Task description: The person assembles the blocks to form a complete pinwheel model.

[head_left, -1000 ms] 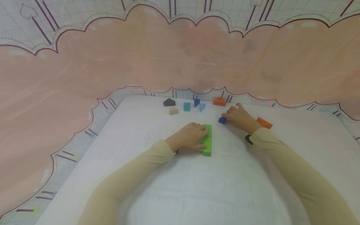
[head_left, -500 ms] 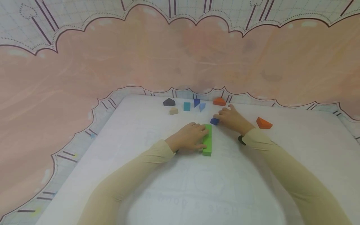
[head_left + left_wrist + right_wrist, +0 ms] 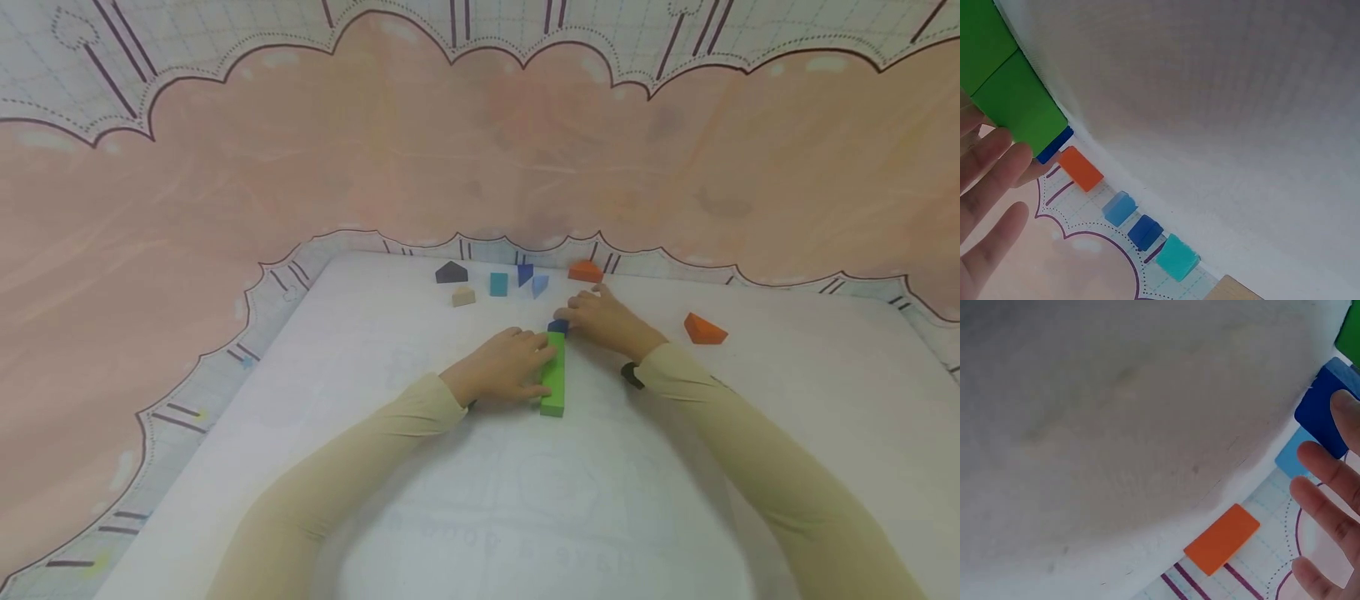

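Observation:
Two green blocks (image 3: 1020, 103) lie end to end in one line on the white table. My left hand (image 3: 498, 362) rests on them from the left, its fingers fairly straight, with thumb and fingertips at the top of the green blocks in the head view. A small dark blue block (image 3: 1324, 412) stands at the far end of the green line. Thumb and fingers of my right hand (image 3: 606, 321) pinch this blue block; its other fingers stay spread. In the left wrist view, only a blue strip shows beyond the green end.
Toward the back stand a dark grey block (image 3: 452, 273), a beige block (image 3: 463, 297), a teal block (image 3: 498, 284), a blue block (image 3: 525, 274), a light blue block (image 3: 540, 286) and an orange block (image 3: 585, 271). Another orange block (image 3: 705, 329) lies to the right.
My right hand has slid the dark blue block leftward to the far end of the green blocks. The left hand and the green blocks have stayed put.

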A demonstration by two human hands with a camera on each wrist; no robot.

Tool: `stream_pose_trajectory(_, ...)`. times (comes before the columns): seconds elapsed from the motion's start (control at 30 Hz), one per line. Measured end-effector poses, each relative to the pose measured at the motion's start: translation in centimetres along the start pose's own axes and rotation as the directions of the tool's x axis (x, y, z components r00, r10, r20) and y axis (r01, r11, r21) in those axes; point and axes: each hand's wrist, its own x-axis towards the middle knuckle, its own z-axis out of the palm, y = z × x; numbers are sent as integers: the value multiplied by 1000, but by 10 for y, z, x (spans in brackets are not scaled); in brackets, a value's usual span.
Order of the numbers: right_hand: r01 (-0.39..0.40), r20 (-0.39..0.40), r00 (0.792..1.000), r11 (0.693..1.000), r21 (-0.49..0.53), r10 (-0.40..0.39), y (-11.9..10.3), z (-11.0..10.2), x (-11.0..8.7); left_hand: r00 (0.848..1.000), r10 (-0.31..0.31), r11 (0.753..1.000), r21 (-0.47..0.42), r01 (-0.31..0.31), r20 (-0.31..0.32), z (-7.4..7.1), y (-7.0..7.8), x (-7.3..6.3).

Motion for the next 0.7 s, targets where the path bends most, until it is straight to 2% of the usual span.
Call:
stream_pose_trajectory(0.23,9,19,1000,1000,23,-9,-3,-1,2,1000,-4,1000,-18,4,2,0,0,-1)
stream_pose_trajectory(0.7,39,10,999,998,46,-40,-6,-3,2,1000,-2,1000,3,2,2,0,1,-1)
